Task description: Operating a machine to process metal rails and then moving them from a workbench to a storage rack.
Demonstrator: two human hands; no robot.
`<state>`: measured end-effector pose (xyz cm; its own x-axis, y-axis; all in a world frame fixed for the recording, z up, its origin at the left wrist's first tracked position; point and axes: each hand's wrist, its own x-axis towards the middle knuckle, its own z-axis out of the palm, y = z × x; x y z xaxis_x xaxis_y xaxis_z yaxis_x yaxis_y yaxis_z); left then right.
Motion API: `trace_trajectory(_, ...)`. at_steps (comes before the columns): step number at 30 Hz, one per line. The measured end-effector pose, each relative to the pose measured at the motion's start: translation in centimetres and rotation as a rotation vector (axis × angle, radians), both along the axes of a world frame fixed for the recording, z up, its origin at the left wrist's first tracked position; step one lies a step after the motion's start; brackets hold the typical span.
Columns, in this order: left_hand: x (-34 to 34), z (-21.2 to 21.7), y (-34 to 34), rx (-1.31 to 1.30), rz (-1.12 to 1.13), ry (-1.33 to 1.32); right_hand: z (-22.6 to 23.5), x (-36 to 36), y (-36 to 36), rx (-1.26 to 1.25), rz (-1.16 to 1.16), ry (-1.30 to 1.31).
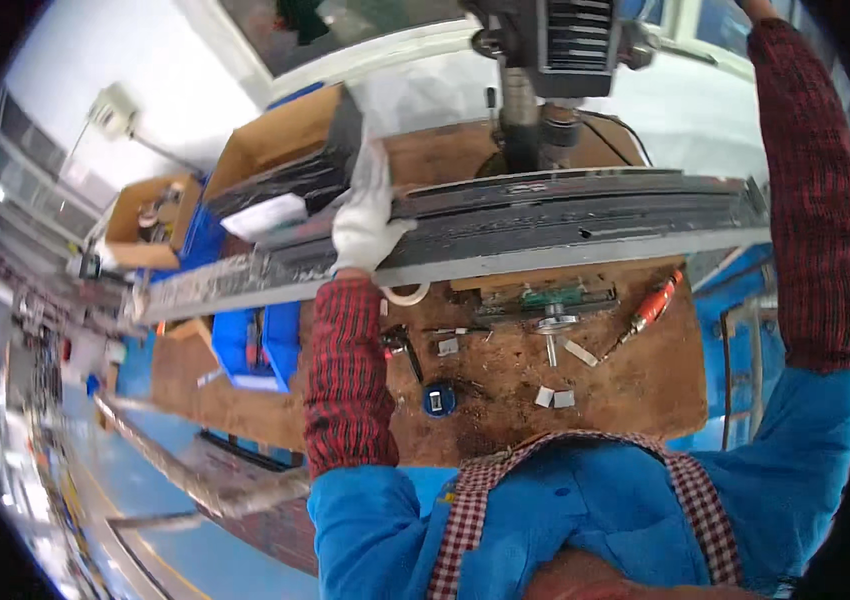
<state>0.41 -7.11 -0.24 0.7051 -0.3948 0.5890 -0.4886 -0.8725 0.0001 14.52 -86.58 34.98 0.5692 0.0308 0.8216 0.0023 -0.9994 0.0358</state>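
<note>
My left hand (363, 225), in a white glove, lies on a long dark metal profile (505, 225) with a pale front edge. Its fingers stretch out flat toward the far side, with the thumb apart to the right. The profile runs across the bench beneath a drill press (577, 50), whose chuck (558, 135) hangs over its far side. My right arm reaches up along the right side; only a bit of my right hand (757, 9) shows at the top edge. Its fingers are out of view, so what it touches cannot be told.
On the brown bench (625, 400) are a green-based vise (555, 305), a red-handled tool (657, 300), a blue tape measure (438, 400) and small pale pieces (555, 398). A blue bin (257, 345) stands front left. Cardboard boxes (270, 135) stand behind the profile's left end.
</note>
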Motion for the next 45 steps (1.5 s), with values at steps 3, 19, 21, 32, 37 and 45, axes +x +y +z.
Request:
trace_trajectory(3,-0.2,-0.4,0.6,0.031,0.004,0.0,-2.3,-4.4,6.6,-0.032,-0.144,0.116)
trace_trajectory(19,-0.6,-1.7,4.0,0.067,0.092,0.105,-3.3,-22.6,33.4,-0.167,0.077,0.815)
trace_trajectory(21,-0.3,-0.6,2.4,0.067,0.18,0.229,-1.9,-22.3,32.3,-0.084,-0.029,0.872)
trace_trajectory(32,0.7,-1.6,1.9,0.08,0.019,0.087,-7.6,-26.4,33.8,-0.259,-0.149,0.507)
trace_trajectory(37,-0.1,-1.8,3.5,0.105,0.085,0.008,-18.1,-27.1,34.4,0.221,-0.02,0.539)
trace_trajectory(45,1.1,-1.2,1.5,0.123,-0.019,-0.004,-22.4,-24.1,33.6,1.0,0.241,0.717)
